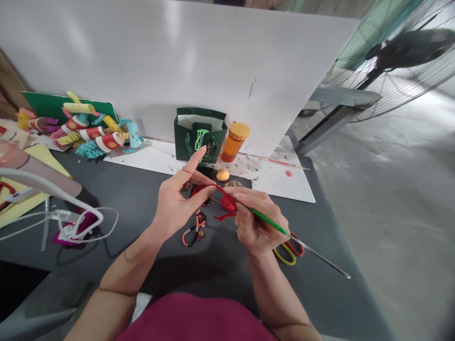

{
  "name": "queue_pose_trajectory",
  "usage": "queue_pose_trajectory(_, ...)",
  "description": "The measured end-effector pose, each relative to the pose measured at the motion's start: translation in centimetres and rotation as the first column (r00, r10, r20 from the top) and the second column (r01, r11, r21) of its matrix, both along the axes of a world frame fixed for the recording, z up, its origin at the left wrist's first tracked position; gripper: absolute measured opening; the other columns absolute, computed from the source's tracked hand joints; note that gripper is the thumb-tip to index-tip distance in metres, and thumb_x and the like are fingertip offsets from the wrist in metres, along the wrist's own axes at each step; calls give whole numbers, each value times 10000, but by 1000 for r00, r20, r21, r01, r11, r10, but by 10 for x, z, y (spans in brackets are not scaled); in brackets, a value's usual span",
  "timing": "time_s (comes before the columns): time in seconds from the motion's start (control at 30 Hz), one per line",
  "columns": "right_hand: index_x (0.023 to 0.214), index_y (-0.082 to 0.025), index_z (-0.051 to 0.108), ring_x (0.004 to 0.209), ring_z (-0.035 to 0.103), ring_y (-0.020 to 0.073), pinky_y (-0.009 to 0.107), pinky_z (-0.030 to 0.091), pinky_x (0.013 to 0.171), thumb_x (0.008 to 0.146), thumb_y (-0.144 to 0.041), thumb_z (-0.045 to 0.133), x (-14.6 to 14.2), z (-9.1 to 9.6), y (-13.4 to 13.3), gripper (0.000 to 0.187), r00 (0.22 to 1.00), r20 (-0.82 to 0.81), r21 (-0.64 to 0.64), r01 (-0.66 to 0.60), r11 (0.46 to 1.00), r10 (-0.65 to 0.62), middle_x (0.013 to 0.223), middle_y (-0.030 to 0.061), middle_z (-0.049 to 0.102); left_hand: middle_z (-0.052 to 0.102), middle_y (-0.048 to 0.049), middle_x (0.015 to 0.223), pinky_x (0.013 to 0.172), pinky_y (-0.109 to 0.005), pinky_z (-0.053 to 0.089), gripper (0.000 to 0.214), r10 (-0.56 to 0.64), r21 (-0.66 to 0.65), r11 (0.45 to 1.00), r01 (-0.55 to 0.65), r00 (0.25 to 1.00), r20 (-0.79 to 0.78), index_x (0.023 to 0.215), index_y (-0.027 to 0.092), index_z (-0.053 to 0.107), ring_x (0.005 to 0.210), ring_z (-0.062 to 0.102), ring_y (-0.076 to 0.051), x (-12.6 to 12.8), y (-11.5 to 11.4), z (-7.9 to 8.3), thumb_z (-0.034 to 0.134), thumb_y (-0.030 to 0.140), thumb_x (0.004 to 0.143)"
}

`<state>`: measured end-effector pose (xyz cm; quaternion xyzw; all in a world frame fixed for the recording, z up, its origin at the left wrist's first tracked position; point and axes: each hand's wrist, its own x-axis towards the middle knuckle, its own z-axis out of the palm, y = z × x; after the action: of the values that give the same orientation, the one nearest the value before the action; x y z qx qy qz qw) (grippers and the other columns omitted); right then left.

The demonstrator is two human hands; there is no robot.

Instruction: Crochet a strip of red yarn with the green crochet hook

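A crochet hook (268, 220) with a green grip and a metal shaft lies in my right hand (261, 220), held like a pen. Its rear end points down to the right. Red yarn work (228, 202) hangs between my two hands, and the hook's tip meets it. My left hand (176, 199) pinches the red yarn between thumb and fingers, its index finger raised with a strand around it. Below my left hand a beaded bracelet (187, 244) rests on the dark table. Scissors (286, 255) with red and yellow handles are partly hidden behind my right wrist.
A dark green paper bag (183, 142) and an orange jar (234, 144) stand by the white board (142, 61). Paper-cup crafts (95, 135) fill the back left. White cables (106, 222) cross the left side; a fan (408, 52) stands right.
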<state>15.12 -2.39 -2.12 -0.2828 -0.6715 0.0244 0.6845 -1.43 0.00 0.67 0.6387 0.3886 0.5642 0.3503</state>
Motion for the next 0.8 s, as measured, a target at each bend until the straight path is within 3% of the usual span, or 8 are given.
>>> queue_pose_trajectory(0.2,1256,-236,730,924,832,223,342,693,694,962,-83,682,0,-5,-1,336,995,72,39,67,997,-70,1078,66,850,820,-6,843,845,-323,558,621,92,164,983,-81,994,-55,1455,288,655,771,726,-167,3,-2,-2,790,150,865)
queue_pose_trajectory(0.47,1268,-231,739,918,834,207,315,689,681,976,-110,689,-2,-5,-1,320,979,87,123,173,977,-184,1086,65,853,828,2,885,849,-332,546,623,161,357,926,-124,984,-74,1459,311,645,772,738,-158,4,-2,-6,789,126,881)
queue_pose_trajectory(0.53,1281,-238,734,915,835,204,314,692,685,973,-106,694,-2,-5,-1,338,979,88,124,173,977,-185,1090,60,854,820,-4,880,851,-333,560,599,121,303,947,-106,992,-30,1447,299,657,778,730,-162,5,-4,-6,787,143,884)
queue_pose_trajectory(0.63,1276,-229,741,917,834,199,310,697,702,953,-80,712,-2,-4,1,357,983,83,125,152,980,-163,1094,65,854,793,-8,861,799,-294,582,640,-20,76,997,12,995,99,1482,283,625,779,712,-157,7,-6,-4,806,192,875)
queue_pose_trajectory(0.7,1261,-224,750,916,833,194,303,702,720,942,-59,717,-2,-3,2,361,984,85,126,148,981,-160,1086,65,855,777,0,858,756,-249,580,745,-117,-76,988,136,970,214,1537,292,563,782,702,-143,9,-6,-1,837,216,849)
queue_pose_trajectory(0.8,1241,-205,760,911,833,190,284,704,731,925,-30,722,-2,-2,2,363,981,103,142,150,978,-166,1077,76,854,755,21,846,749,-202,570,883,-205,-174,942,287,902,379,1603,323,462,790,690,-119,11,-5,0,863,230,822)
